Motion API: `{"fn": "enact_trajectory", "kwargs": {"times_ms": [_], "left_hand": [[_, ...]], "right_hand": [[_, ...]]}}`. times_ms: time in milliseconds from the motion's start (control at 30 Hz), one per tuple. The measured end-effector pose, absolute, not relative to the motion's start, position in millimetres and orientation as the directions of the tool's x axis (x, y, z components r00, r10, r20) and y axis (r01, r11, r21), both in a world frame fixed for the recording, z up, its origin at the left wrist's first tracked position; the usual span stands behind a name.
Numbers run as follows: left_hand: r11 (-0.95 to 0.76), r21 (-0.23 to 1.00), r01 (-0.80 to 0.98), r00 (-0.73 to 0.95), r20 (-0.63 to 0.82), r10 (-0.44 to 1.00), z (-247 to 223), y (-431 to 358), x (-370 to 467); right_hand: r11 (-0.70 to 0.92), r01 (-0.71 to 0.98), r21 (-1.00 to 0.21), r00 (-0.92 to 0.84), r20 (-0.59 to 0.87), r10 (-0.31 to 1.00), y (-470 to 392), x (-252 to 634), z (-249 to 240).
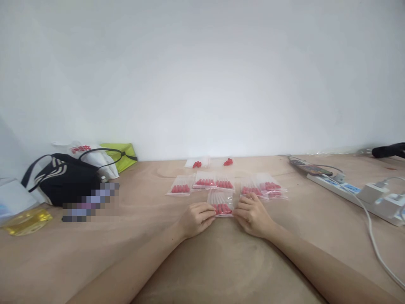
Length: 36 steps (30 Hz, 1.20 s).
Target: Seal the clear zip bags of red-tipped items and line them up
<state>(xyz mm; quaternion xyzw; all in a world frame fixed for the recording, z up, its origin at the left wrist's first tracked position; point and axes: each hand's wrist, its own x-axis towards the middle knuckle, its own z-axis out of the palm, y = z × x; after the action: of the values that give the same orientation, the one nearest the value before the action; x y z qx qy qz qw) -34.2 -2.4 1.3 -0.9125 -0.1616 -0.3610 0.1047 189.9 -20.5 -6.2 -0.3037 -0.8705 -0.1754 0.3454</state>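
Between my hands lies a small clear plastic bag (220, 198) holding several red-ended pieces in a row, the red ends toward me. My left hand (198, 218) pinches its lower left corner, fingers pressed together. At the lower right corner my right hand (253, 215) has its fingers closed on the bag's edge. Beyond it lie more such bags: one at the left (179, 185), an overlapping pair (210, 180) in the middle, and a stacked group (268, 185) at the right, close to my right fingers. What my fingertips cover is hidden.
Two small red clusters (197, 164) on clear bags lie near the wall. A black bag (68, 177), a yellow-green bag (122, 156) and a yellow pouch (30, 221) are at the left. A white power strip (354, 195) with cables and a phone (311, 168) occupy the right.
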Motion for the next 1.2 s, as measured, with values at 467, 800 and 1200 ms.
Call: {"fn": "enact_trajectory", "kwargs": {"times_ms": [467,800,1200], "left_hand": [[-0.885,-0.247,0.395,0.746,0.648,0.152,-7,-3,5],[-0.871,-0.315,0.378,0.766,0.634,0.103,3,-12,-8],[-0.904,-0.107,0.414,0.645,0.736,0.208,-3,-13,-22]], "right_hand": [[0.752,0.659,0.010,-0.568,0.662,0.489,-24,185,-7],[0.794,0.603,0.072,-0.607,0.687,0.399,-29,180,-1],[0.776,0.630,0.005,-0.535,0.727,0.430,-25,182,-6]]}}
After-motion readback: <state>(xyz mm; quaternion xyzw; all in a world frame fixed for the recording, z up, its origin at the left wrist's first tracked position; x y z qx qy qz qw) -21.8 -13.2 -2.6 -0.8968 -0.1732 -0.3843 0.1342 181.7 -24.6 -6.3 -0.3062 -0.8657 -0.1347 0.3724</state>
